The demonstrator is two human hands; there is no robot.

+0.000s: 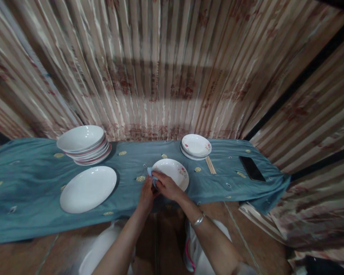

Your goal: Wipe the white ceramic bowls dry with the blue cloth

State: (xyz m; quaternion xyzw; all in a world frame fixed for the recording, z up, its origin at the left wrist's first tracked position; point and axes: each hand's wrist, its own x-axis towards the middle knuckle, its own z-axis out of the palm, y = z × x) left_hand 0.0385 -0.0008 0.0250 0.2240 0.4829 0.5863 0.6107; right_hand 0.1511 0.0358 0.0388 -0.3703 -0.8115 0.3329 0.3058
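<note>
Cloth (pixel 150 171) bunches in the curled right hand (pixel 166 186) at the left edge of the plate (pixel 169 170), where the left hand (pixel 146 193), its hold too hidden to tell, perhaps steadies it, while stacked plates (pixel 196 144) stand apart on the surface (pixel 132 159), likely leaving room.

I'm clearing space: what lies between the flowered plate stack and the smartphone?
In the head view, pale chopsticks lie there, nearer the plate stack than the smartphone.
</note>
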